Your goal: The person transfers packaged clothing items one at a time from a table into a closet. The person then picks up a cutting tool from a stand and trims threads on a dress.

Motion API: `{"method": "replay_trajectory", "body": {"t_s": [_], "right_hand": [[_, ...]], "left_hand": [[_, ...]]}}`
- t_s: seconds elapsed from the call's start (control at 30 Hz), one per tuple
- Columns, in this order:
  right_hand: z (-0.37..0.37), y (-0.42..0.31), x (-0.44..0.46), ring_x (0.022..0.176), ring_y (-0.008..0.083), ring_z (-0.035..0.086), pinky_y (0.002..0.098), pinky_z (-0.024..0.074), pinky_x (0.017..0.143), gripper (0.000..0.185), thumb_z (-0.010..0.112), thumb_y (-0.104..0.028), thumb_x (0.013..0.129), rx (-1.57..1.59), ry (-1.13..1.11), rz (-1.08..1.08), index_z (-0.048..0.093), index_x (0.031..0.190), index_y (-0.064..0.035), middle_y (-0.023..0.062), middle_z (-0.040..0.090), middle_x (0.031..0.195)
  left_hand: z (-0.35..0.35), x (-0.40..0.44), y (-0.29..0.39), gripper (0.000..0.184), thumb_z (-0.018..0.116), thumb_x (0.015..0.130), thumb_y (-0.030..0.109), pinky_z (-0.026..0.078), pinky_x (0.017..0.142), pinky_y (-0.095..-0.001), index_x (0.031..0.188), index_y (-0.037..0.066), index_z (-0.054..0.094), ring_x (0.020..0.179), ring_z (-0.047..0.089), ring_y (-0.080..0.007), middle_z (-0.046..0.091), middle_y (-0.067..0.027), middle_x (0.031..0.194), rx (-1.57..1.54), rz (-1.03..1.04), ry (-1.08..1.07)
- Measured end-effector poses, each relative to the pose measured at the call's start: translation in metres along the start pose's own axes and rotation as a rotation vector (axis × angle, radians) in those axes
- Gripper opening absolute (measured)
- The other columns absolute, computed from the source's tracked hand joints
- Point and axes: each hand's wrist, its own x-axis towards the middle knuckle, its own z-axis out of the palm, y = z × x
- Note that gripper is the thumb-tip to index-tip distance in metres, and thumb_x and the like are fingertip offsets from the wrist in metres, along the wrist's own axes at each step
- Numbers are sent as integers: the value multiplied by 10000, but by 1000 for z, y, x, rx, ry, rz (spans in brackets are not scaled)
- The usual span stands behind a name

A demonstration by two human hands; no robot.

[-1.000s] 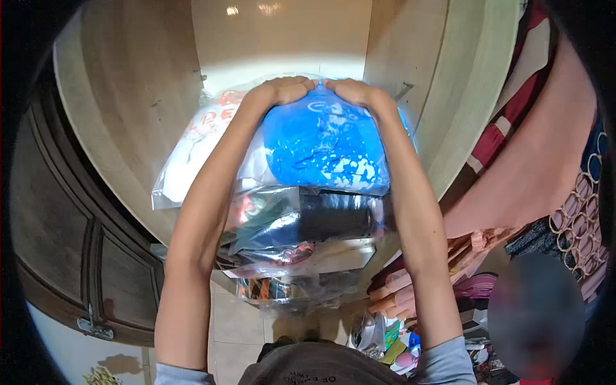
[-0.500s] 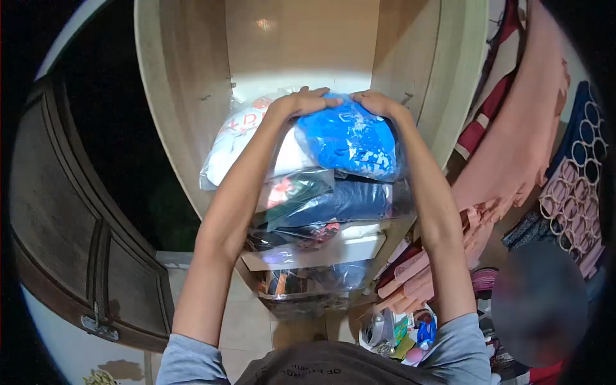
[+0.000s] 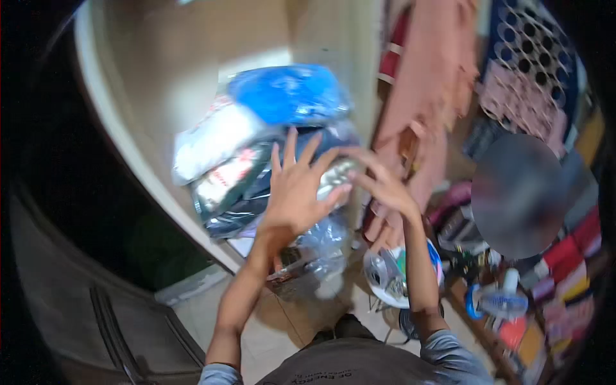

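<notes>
A blue item in clear plastic (image 3: 289, 95) lies on top of a pile on the cabinet shelf, with a white bagged item (image 3: 218, 142) to its left. Below these is a dark bagged item with a red and white print (image 3: 232, 176). My left hand (image 3: 295, 192) is spread in front of the pile, its fingers apart and nothing in it. Just to its right my right hand (image 3: 378, 183) has its fingers apart and bent, also with nothing in it. Motion blurs both hands a little, and whether they touch the bags is unclear.
The pale cabinet wall (image 3: 138, 141) curves on the left, above a dark door (image 3: 70, 308). Pink cloth (image 3: 427, 70) hangs on the right. A round container of small items (image 3: 388, 282) stands low. A blurred round patch (image 3: 518, 196) covers part of the right side.
Both hands have left the top of the blue bagged item and come down and closer together, with fingers now apart. The view has swung to the right.
</notes>
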Motion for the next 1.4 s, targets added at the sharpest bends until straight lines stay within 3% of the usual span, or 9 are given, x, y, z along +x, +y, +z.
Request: {"method": "replay_trajectory", "body": {"t_s": [0.07, 0.17, 0.23, 0.43, 0.63, 0.67, 0.97, 1.13, 1.4], "right_hand": [[-9, -16, -80, 1174, 273, 518, 361, 370, 1029, 436, 585, -141, 878, 255, -22, 250, 511, 1295, -35, 166, 560, 1264], [-32, -44, -217, 1157, 200, 520, 337, 382, 1006, 419, 577, -185, 907, -69, 63, 391, 520, 1296, -39, 126, 584, 1243], [-42, -72, -306, 1152, 208, 529, 334, 386, 1003, 413, 584, -203, 908, 113, 184, 798, 530, 1281, -35, 127, 581, 1251], [-40, -151, -572, 963, 157, 584, 304, 465, 861, 350, 584, -162, 909, 59, 841, 972, 563, 1220, -4, 98, 634, 1105], [-38, -257, -740, 1104, 166, 556, 292, 436, 940, 341, 560, -153, 933, 97, 1188, 1177, 546, 1241, -6, 96, 624, 1121], [-38, -271, -757, 992, 142, 576, 289, 450, 900, 332, 555, -165, 931, 61, 1249, 1154, 558, 1225, -11, 79, 638, 1079], [-61, -336, -892, 1041, 153, 572, 295, 438, 917, 320, 536, -142, 940, 100, 1674, 1106, 546, 1224, 5, 90, 628, 1120], [-110, -322, -960, 1044, 159, 580, 298, 442, 911, 326, 523, -144, 941, 144, 1680, 1094, 539, 1234, -2, 88, 625, 1132], [-250, -302, -1054, 1021, 148, 556, 279, 432, 914, 294, 514, -61, 934, 168, 1712, 1097, 540, 1222, -7, 67, 613, 1096]], "left_hand": [[29, -15, 40, 499, 638, 831, 385, 268, 1056, -531, 1223, 84, 570, 1267, 409, -375, 496, -192, 1316, -318, 47, -90], [103, -52, 107, 390, 642, 846, 245, 396, 979, -415, 1159, 18, 589, 1105, 565, -331, 617, -190, 1130, -673, 115, -262], [173, -86, 145, 360, 634, 860, 207, 442, 923, -371, 1149, -3, 591, 1040, 607, -292, 640, -179, 1091, -836, 173, -427], [251, -169, 342, 325, 641, 867, 187, 492, 812, -311, 1122, -13, 615, 904, 651, -192, 681, -142, 1002, -1235, 405, -947], [267, -249, 539, 293, 618, 881, 116, 488, 823, -256, 1148, -3, 602, 919, 632, -123, 680, -104, 1021, -1283, 584, -1252], [272, -262, 564, 305, 630, 875, 109, 494, 819, -258, 1157, 2, 592, 924, 639, -132, 678, -93, 1032, -1263, 616, -1286], [301, -337, 745, 329, 632, 899, 235, 492, 786, -280, 1159, 35, 611, 894, 622, -126, 672, -77, 1008, -1259, 681, -1732], [345, -332, 835, 387, 611, 912, 262, 473, 868, -283, 1196, 1, 578, 964, 601, -135, 649, -82, 1071, -1202, 781, -1848], [403, -292, 991, 278, 615, 896, 178, 496, 787, -264, 1125, 21, 624, 878, 608, -106, 658, -54, 985, -1349, 630, -1731]]}}
